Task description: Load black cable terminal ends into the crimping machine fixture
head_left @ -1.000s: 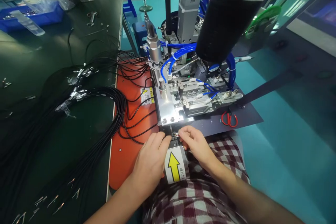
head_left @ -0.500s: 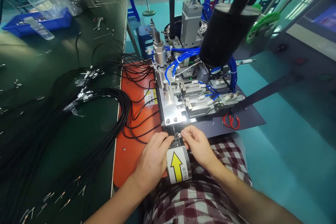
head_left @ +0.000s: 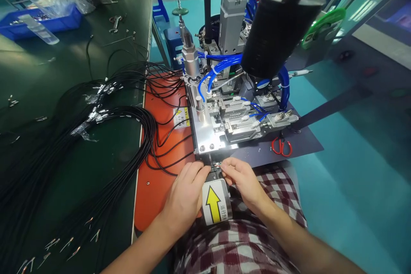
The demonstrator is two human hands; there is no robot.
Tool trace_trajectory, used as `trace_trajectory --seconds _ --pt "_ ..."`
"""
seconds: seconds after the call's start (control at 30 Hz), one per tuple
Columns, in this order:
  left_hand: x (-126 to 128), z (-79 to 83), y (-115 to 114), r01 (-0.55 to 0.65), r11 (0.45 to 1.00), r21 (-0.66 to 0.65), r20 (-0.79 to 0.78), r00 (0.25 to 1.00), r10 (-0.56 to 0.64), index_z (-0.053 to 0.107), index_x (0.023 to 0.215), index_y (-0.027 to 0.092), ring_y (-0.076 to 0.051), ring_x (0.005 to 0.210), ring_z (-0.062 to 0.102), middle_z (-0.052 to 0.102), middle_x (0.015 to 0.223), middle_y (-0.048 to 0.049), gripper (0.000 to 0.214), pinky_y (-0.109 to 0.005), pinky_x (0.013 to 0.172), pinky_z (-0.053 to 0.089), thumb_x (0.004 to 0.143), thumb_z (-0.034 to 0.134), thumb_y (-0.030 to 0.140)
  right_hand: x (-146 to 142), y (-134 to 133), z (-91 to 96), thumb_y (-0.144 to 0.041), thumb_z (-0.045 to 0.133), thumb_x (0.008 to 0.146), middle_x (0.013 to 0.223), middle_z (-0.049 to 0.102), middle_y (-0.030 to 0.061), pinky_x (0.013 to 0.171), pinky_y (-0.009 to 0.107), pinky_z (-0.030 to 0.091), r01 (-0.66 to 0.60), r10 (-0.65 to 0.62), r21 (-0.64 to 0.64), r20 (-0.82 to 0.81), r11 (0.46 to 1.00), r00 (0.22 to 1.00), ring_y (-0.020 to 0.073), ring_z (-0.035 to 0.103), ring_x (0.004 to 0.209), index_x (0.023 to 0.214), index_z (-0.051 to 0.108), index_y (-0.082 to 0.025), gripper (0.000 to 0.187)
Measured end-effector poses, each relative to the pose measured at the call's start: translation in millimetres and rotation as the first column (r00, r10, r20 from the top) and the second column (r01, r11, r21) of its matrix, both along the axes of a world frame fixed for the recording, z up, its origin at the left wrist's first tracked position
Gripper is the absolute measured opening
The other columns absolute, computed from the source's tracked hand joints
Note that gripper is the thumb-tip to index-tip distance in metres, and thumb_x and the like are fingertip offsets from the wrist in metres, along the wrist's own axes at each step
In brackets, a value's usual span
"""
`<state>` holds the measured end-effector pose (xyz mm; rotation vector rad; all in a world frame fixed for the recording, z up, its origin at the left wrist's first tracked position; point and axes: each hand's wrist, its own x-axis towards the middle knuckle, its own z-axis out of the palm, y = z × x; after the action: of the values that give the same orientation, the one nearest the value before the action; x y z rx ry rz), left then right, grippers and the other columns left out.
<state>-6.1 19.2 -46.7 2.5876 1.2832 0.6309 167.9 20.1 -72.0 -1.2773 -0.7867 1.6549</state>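
Note:
Both hands meet at the near end of a metal assembly machine [head_left: 208,135], over a narrow dark track. My left hand [head_left: 187,188] is closed, its thumb and fingertips pinching a black cable [head_left: 165,173] that runs in from the left; the grip itself is partly hidden. From its fingertips, small thin wire ends [head_left: 217,165] reach across the track. My right hand [head_left: 239,176] pinches these wire ends between thumb and forefinger. Just below the hands is a white plate with a yellow arrow [head_left: 213,203].
Bundled black cables [head_left: 146,126] spread over the dark green table [head_left: 109,180] and an orange board [head_left: 147,205]. Red-handled scissors [head_left: 281,147] lie right of the machine. A black cylinder [head_left: 281,34] overhangs it. A blue tray [head_left: 64,19] and a wrench [head_left: 115,25] sit back left.
The camera view has shifted slightly. My hands keep nearly the same pose at the track, with the thin wires showing a little more between the fingertips.

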Motion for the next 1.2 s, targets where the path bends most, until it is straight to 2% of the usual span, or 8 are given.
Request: trace_trajectory --seconds 0.17,0.33,0.4,0.6,0.87,1.07,1.13,1.2 --pt "-0.6 -1.1 0.0 0.019 1.000 0.018 -0.003 1.000 -0.019 0.059 0.109 0.008 -0.023 0.089 0.055 0.061 0.100 -0.0128 0.027 -0.035 0.074 0.054 0.089 0.041 0.006 1.6 3.3 -0.7 -0.043 0.066 0.077 0.053 0.046 -0.0069 0.052 0.025 0.029 -0.018 0.011 0.052 0.127 0.998 0.992 0.0107 0.042 0.049 0.072 0.055 -0.019 0.027" --pt "-1.2 -1.3 -0.2 0.030 0.999 0.028 -0.062 0.998 -0.028 0.059 0.110 0.009 -0.023 0.087 0.055 0.061 0.102 -0.0133 0.028 -0.035 0.073 0.053 0.089 0.041 0.007 6.7 9.8 1.1 -0.045 0.073 0.068 0.056 0.044 -0.0066 0.050 0.024 0.022 -0.128 0.105 -0.145 -0.154 0.981 0.982 0.0066 0.032 0.047 0.062 0.051 -0.017 0.036" --pt "-0.4 -0.5 -0.5 0.024 1.000 0.019 -0.075 0.997 -0.023 0.059 0.111 0.009 -0.023 0.086 0.054 0.061 0.101 -0.0129 0.028 -0.034 0.073 0.052 0.089 0.041 0.007 8.3 10.3 2.2 -0.046 0.074 0.068 0.058 0.045 -0.0056 0.050 0.024 0.022 -0.163 0.131 -0.173 -0.183 0.971 0.974 0.0066 0.032 0.047 0.061 0.052 -0.017 0.038" --pt "2.9 0.8 -0.3 0.052 0.998 0.033 -0.110 0.993 -0.048 0.056 0.121 0.011 -0.023 0.082 0.052 0.060 0.100 -0.0120 0.037 -0.036 0.070 0.049 0.087 0.041 0.007 5.7 4.7 -0.1 -0.046 0.069 0.075 0.059 0.047 -0.0049 0.053 0.026 0.026 -0.080 0.067 -0.088 -0.138 0.993 0.988 0.0091 0.036 0.051 0.065 0.054 -0.017 0.034" --pt "5.8 3.9 3.1 0.073 0.997 -0.006 -0.100 0.992 -0.074 0.057 0.118 0.009 -0.022 0.081 0.053 0.062 0.101 -0.0131 0.035 -0.034 0.068 0.049 0.087 0.040 0.006 2.2 7.6 -2.3 -0.043 0.064 0.078 0.060 0.047 -0.0049 0.053 0.026 0.029 -0.053 0.052 -0.017 -0.038 0.998 0.998 0.0100 0.040 0.051 0.069 0.054 -0.018 0.028" --pt "16.9 2.9 -0.9 0.002 0.999 -0.034 -0.145 0.989 -0.007 0.058 0.115 0.010 -0.023 0.082 0.054 0.062 0.098 -0.0129 0.036 -0.036 0.068 0.052 0.087 0.036 0.004 -2.4 5.2 -0.6 -0.040 0.060 0.081 0.056 0.042 -0.0062 0.050 0.027 0.028 0.004 -0.028 0.102 0.234 0.995 0.972 0.0118 0.038 0.050 0.072 0.053 -0.021 0.022" --pt "19.3 1.8 -2.2 -0.018 0.999 -0.029 -0.168 0.986 0.013 0.058 0.114 0.011 -0.023 0.082 0.055 0.062 0.098 -0.0126 0.036 -0.037 0.070 0.053 0.086 0.037 0.003 -2.0 6.2 0.6 -0.041 0.061 0.079 0.056 0.043 -0.0059 0.050 0.027 0.028 -0.004 -0.007 0.057 0.196 0.998 0.981 0.0115 0.038 0.050 0.070 0.052 -0.021 0.024" --pt "19.6 0.6 -3.0 -0.025 0.999 -0.035 -0.162 0.987 0.019 0.059 0.112 0.012 -0.023 0.083 0.055 0.061 0.097 -0.0122 0.036 -0.037 0.070 0.053 0.085 0.037 0.003 -0.5 7.9 1.8 -0.043 0.064 0.075 0.057 0.045 -0.0055 0.050 0.027 0.027 -0.049 0.050 -0.023 0.060 0.999 0.997 0.0105 0.038 0.048 0.067 0.052 -0.020 0.027"
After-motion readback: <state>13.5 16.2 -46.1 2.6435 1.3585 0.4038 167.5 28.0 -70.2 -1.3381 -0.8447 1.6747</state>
